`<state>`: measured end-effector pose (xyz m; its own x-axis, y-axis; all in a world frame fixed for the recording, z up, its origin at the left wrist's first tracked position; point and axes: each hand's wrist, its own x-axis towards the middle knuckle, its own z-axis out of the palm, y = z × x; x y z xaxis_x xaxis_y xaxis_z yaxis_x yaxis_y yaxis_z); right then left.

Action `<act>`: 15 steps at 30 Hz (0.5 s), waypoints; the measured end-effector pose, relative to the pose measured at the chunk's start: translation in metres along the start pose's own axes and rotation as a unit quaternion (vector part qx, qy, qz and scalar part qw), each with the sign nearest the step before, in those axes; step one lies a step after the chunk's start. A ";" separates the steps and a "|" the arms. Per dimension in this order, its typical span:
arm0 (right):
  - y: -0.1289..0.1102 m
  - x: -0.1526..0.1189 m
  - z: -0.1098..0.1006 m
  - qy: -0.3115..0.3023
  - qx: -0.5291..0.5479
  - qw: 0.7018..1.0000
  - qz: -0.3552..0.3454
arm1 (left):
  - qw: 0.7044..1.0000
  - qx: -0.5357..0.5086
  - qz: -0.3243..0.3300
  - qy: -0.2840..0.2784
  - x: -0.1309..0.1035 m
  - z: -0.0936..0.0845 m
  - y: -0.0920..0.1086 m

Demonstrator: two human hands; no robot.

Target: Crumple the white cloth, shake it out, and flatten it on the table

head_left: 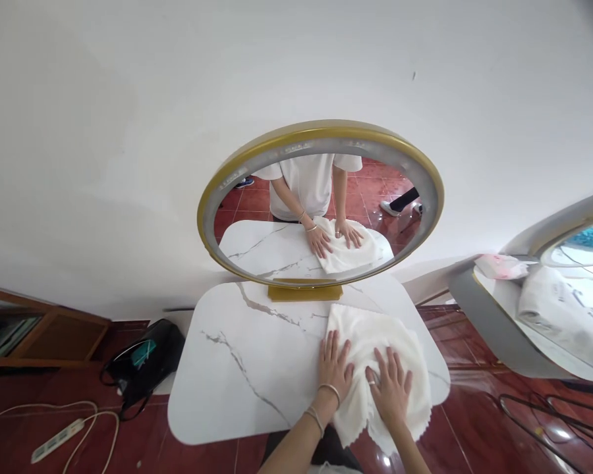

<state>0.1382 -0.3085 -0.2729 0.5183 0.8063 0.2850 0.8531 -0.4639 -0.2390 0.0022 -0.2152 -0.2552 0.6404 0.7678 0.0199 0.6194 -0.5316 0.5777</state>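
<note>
A white cloth [375,329] with a scalloped edge lies spread on the right part of a white marble-patterned tabletop [227,375], its near edge hanging over the front. My left hand [335,368] rests flat at the cloth's left side, fingers stretched out, with bracelets on the wrist. On the cloth's middle right lies my right hand [390,388], palm down with fingers spread and a ring on one finger. Neither hand grips the cloth; both press on it from above. A small fold of cloth shows between them.
An oval mirror [321,210] with a gold frame stands on a gold base [305,291] at the back, against the wall. A black bag [145,359] and a power strip [58,441] are at the left. At the right, another table holds a white towel [563,313] and a plastic packet [501,266].
</note>
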 end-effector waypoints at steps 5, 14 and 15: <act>-0.046 -0.004 0.008 -0.011 0.068 0.992 -0.101 | 0.990 -0.025 -0.107 0.084 -0.017 -0.034 -0.027; -0.114 0.005 0.018 -0.092 0.185 0.944 -0.258 | 0.903 -0.123 -0.357 0.204 0.013 -0.118 -0.103; -0.116 0.008 0.016 -0.111 0.194 0.937 -0.268 | 0.906 -0.132 -0.352 0.196 0.015 -0.128 -0.109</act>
<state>0.0427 -0.2420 -0.2579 -0.0417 0.9618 0.2704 0.8784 0.1643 -0.4488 -0.1132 -0.1002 -0.2135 -0.1134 0.9788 -0.1707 0.6476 0.2031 0.7344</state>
